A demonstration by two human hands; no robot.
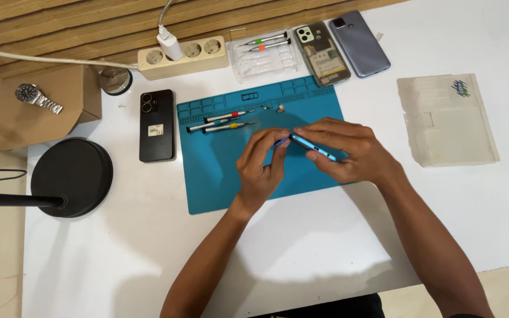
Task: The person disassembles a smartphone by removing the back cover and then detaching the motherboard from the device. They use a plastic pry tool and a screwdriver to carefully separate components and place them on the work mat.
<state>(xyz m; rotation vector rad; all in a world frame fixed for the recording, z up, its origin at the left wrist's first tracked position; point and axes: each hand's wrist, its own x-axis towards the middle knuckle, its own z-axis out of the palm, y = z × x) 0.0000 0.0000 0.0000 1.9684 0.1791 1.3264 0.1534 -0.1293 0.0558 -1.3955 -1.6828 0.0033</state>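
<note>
Together, we are holding a blue phone (312, 147) edge-up over the teal work mat (219, 176) on the white bench (325, 247). Our right hand (349, 152) is pinching its far end in a closed grip; our left hand (261, 165) is pinching a thin blue pick (280, 142) against the phone's near corner. Three small screwdrivers (225, 121) are lying on the mat's upper part, and a black phone (156, 125) is lying just beside the mat.
</note>
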